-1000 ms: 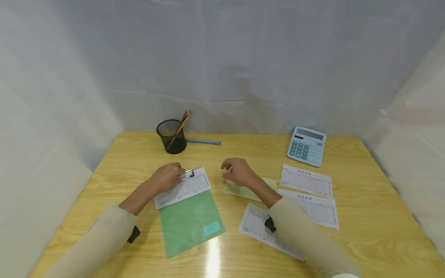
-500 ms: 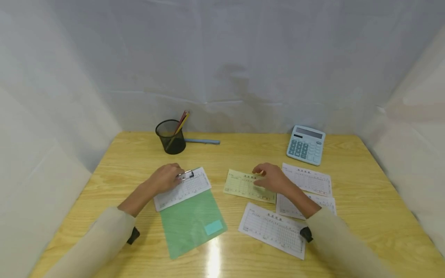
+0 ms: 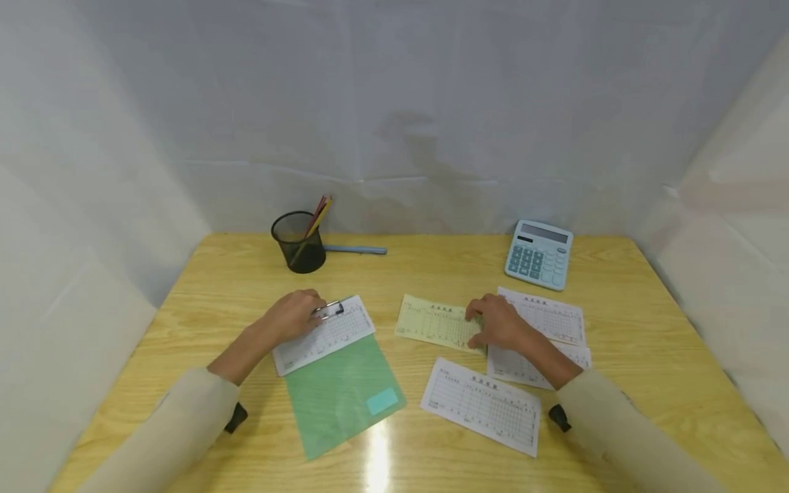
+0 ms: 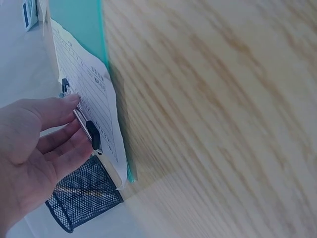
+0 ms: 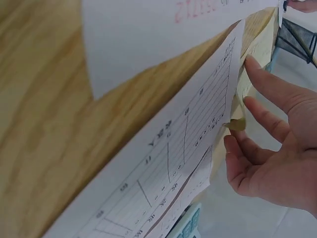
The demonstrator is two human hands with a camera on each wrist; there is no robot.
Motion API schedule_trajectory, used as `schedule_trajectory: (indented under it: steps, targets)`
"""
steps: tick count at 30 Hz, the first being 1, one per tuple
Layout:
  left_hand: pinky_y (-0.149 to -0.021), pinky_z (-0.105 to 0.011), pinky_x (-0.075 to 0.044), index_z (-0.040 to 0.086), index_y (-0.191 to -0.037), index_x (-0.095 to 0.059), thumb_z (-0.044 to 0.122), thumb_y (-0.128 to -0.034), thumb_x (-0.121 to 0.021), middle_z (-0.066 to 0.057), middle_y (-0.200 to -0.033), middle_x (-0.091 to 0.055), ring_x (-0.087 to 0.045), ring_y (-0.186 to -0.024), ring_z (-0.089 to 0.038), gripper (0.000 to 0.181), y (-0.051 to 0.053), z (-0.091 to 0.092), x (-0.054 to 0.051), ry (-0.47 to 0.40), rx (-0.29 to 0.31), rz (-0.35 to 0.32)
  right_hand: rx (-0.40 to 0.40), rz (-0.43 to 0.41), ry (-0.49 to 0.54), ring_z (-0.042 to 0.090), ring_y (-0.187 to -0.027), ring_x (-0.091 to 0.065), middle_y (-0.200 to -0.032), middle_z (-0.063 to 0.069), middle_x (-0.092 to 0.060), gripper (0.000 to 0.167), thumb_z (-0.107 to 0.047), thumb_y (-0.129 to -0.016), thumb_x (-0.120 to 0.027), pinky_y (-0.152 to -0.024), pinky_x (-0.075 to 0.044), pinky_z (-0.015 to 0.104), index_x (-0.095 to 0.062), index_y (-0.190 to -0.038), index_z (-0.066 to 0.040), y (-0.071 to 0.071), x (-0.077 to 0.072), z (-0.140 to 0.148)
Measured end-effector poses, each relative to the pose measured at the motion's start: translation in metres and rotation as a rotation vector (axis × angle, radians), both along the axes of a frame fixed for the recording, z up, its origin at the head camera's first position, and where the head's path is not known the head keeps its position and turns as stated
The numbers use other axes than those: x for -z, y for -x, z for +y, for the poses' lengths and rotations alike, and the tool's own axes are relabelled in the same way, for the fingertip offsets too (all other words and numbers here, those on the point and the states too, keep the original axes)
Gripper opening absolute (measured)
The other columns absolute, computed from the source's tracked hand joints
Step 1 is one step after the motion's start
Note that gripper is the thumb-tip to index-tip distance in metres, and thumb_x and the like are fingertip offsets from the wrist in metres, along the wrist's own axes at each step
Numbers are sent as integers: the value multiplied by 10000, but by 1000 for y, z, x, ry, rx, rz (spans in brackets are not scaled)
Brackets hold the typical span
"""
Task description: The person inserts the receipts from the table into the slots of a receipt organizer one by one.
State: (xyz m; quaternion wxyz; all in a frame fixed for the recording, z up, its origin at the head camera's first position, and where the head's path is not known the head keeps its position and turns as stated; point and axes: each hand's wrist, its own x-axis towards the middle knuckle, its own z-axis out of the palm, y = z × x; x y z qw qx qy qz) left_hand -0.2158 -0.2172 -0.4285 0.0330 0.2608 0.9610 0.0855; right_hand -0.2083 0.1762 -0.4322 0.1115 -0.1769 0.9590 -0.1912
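On the left lies a green clipboard point(image 3: 339, 394) with a white form point(image 3: 348, 329) across its upper part. My left hand point(image 3: 294, 317) pinches the metal clip point(image 3: 331, 310) at the clipboard's top edge; in the left wrist view the thumb is on the clip's front with fingers behind it. Right of the middle, my right hand point(image 3: 502, 323) is at the right end of a yellow form point(image 3: 431, 322), fingers and thumb curled about it. That end bends upward between the fingers in the right wrist view point(image 5: 238, 122); the palm hides part of it in the head view.
Several white forms point(image 3: 481, 407) lie at the right, two partly under the right hand and forearm. A light-blue calculator point(image 3: 539, 253) is at the back right. At the back left stand a black mesh pen cup point(image 3: 300, 246) with pencils and a blue pen-like stick point(image 3: 357, 250).
My right hand has moved right, from the yellow form's left part to its right end, where its fingers now take hold. The left hand has stayed at the clip.
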Motion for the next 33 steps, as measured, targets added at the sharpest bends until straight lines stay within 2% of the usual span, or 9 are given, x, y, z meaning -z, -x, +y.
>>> schedule_trajectory:
  steps: [5, 11, 14, 18, 23, 28, 33]
  targets:
    - [-815, -414, -535, -13, -1064, -681, 79, -854, -676, -146, -1008, -658, -634, -919, -272, 230, 0, 1, -1, 9, 4, 4, -3, 12, 43, 239, -923, -495, -1077, 108, -517, 411, -222, -695, -844, -808, -434, 417, -630, -1032, -126, 2, 1, -2]
    - [-784, -405, -539, -16, -1060, -683, 81, -849, -683, -142, -985, -662, -634, -884, -259, 233, 1, 1, -2, 12, 11, 13, -5, 51, 127, 225, -869, -505, -1245, 160, -400, 444, -169, -724, -824, -727, -465, 356, -628, -1117, -105, 4, 2, -5]
    - [-787, -408, -539, -15, -1052, -684, 81, -848, -684, -145, -982, -663, -635, -883, -263, 226, 2, 1, -1, 14, 20, 12, 5, 81, 167, 191, -788, -518, -1299, 181, -367, 440, -132, -731, -814, -668, -459, 315, -636, -1131, -83, 5, 6, -7]
    - [-798, -412, -539, -10, -1048, -685, 85, -850, -683, -143, -987, -662, -637, -894, -265, 220, 1, 0, 0, 14, 17, 7, 26, 92, 215, 152, -730, -511, -1254, 188, -468, 377, -73, -750, -786, -625, -436, 268, -658, -1103, -52, 6, 9, -7]
    - [-809, -413, -538, -11, -1050, -686, 81, -852, -680, -145, -997, -661, -637, -911, -272, 218, 0, 1, -1, 8, 12, 14, 56, 87, 264, 160, -768, -558, -1074, 128, -657, 319, -32, -786, -734, -635, -461, 268, -679, -1100, -48, 7, 9, -5]
    - [-814, -409, -539, -10, -1050, -686, 79, -853, -678, -142, -997, -660, -637, -911, -268, 216, 0, 1, 0, 8, 6, 17, 73, 59, 312, 170, -793, -579, -1118, 125, -665, 315, -37, -842, -674, -600, -462, 266, -654, -1155, -70, 7, 4, -6]
    - [-810, -408, -541, -10, -1038, -687, 72, -846, -680, -142, -986, -660, -636, -896, -266, 209, 0, 1, 0, 9, 6, 20, 64, 51, 379, 150, -694, -536, -1142, 128, -659, 307, -67, -873, -643, -514, -428, 262, -639, -1180, -86, 6, -3, -6]
